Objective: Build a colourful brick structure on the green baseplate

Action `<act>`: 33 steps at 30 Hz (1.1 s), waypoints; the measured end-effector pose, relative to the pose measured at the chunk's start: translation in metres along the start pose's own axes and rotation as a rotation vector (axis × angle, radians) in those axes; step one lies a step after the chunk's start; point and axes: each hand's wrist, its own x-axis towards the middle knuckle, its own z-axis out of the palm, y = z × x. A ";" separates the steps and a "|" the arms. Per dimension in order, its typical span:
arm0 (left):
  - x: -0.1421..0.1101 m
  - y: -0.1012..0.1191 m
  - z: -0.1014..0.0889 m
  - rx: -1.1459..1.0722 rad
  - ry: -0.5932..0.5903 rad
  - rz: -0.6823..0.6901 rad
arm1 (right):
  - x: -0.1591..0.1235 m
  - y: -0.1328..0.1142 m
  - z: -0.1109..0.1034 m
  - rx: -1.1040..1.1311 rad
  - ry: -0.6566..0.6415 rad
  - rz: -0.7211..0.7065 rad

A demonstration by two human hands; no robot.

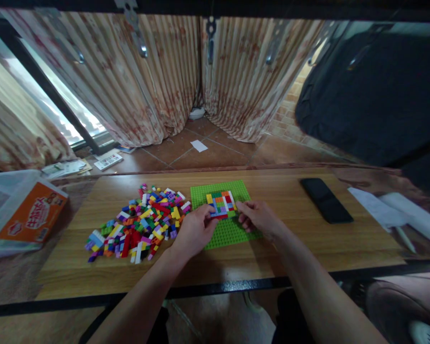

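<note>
A flat block of multicoloured toy bricks [221, 202] sits over the green studded baseplate [220, 237]. A red strip runs along its near edge. My left hand [199, 225] is closed, thumb and fingertips pinching the block's near left corner. At the right edge, my right hand [256, 217] has its fingers curled in, with thumb and index fingertips against the block. Whether a small loose brick is between those right fingertips is hidden. Left of the baseplate lies a wide heap of loose toy bricks [139, 224] in many colours, close to my left forearm.
The wooden table [283, 248] has a dark front edge. A black phone [326, 200] lies at the right, with white papers [380, 210] beyond it. A plastic bag with an orange label [32, 212] stands at the left. Curtains [165, 81] hang behind the table.
</note>
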 end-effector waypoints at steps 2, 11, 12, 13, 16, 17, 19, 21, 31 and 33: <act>0.000 0.002 -0.002 -0.015 -0.019 -0.004 | 0.002 -0.002 -0.009 0.086 0.100 -0.014; 0.007 -0.002 -0.029 0.003 0.147 -0.003 | -0.004 -0.010 -0.004 0.083 0.270 -0.275; 0.007 -0.004 -0.035 0.008 0.177 -0.001 | -0.006 -0.010 0.000 0.070 0.255 -0.292; 0.007 -0.006 -0.042 0.017 0.201 -0.001 | -0.009 -0.011 0.004 0.059 0.239 -0.312; 0.007 -0.012 -0.060 0.028 0.283 -0.008 | -0.018 -0.010 0.020 -0.017 0.170 -0.376; 0.007 -0.015 -0.066 0.031 0.313 -0.023 | -0.022 -0.010 0.026 -0.067 0.131 -0.394; 0.007 -0.018 -0.075 0.045 0.382 -0.050 | -0.030 -0.008 0.040 -0.187 0.028 -0.432; 0.006 -0.021 -0.081 0.052 0.438 -0.065 | -0.039 -0.005 0.054 -0.294 -0.076 -0.491; 0.007 -0.041 -0.113 0.000 0.647 -0.089 | -0.050 0.013 0.103 -0.594 -0.240 -0.784; 0.006 -0.043 -0.116 -0.016 0.673 -0.086 | -0.048 0.012 0.110 -0.621 -0.200 -0.802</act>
